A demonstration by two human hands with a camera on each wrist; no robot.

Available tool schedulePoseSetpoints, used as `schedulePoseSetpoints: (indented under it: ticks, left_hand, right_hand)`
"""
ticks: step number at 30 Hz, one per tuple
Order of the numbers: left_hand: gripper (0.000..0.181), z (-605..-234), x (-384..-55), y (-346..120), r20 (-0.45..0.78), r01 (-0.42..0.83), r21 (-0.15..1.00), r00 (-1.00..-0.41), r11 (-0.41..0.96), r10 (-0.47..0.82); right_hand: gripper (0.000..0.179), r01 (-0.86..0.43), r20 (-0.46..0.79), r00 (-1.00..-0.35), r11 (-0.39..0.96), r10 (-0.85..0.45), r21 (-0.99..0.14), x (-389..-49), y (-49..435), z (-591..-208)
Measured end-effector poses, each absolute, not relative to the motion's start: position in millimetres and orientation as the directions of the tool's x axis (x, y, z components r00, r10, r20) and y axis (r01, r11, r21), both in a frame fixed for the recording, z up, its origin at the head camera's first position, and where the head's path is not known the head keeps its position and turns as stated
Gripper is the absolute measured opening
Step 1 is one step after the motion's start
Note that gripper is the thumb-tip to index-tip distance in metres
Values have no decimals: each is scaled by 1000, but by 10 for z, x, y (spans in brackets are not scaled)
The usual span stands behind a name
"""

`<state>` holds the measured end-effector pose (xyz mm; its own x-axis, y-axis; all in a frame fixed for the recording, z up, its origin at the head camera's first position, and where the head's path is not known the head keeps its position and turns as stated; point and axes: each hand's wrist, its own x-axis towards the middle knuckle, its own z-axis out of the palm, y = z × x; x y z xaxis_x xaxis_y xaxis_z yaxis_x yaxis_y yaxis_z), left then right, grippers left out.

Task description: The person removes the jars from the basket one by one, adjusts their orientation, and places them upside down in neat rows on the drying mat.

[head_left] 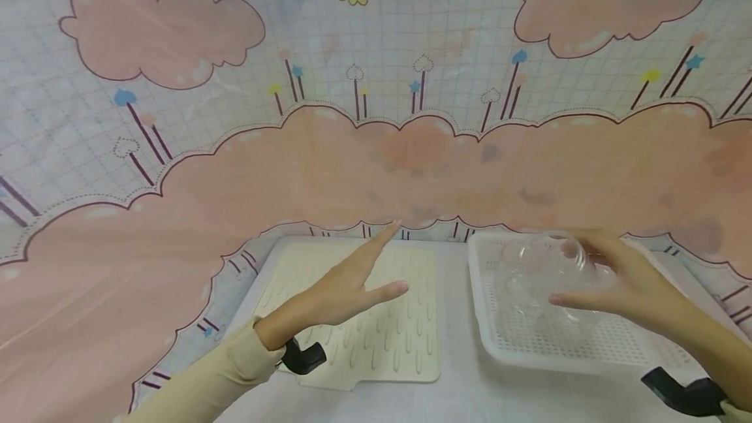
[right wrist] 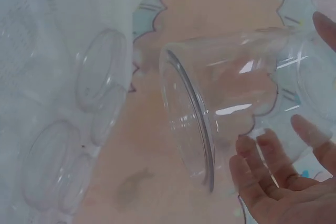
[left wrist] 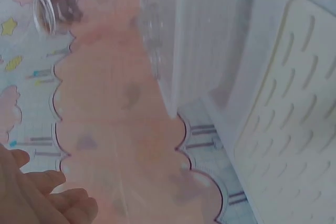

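Observation:
My right hand (head_left: 637,282) grips a clear, see-through cup (right wrist: 236,87), tipped on its side above a white perforated basket (head_left: 543,358). In the right wrist view, the thumb and fingers lie around the cup's wall, and its round rim faces away from the palm. More clear cups (right wrist: 97,72) lie inside the basket, but their outlines are too faint to separate well. Over a cream ridged drainer tray (head_left: 405,344), my left hand (head_left: 346,296) hovers with fingers extended and thumb spread, holding nothing.
A white tabletop (head_left: 411,403) carries the tray on the left and the basket on the right, a narrow gap between them. Behind stands a patterned cloth (head_left: 376,175) with pink clouds. Each wrist wears a black camera mount (head_left: 304,356).

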<state>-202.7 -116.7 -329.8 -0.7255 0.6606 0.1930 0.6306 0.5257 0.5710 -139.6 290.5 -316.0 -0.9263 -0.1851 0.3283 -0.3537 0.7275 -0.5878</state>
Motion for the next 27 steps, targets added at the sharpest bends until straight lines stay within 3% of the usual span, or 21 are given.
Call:
schedulePoseSetpoints:
  ticks: [11,18,27]
  left_hand:
    - [83,-3232,-1933,-778,150,578,717,-673,388,725]
    - [86,-3214,-1940,-605,168,528,792,-672,308,721]
    - [79,-3208,-1898,-429,132,360,911,-717,202,684]
  right_hand:
    - [90,-370,302,-925,723,-230,-583,-1403,2511,-3096]
    - [86,-485,435,-856,724,-278,-491,-1451,2330,-3096]
    - [75,-585,523,-778,707,-349,-397,-1493,2160,-3092]
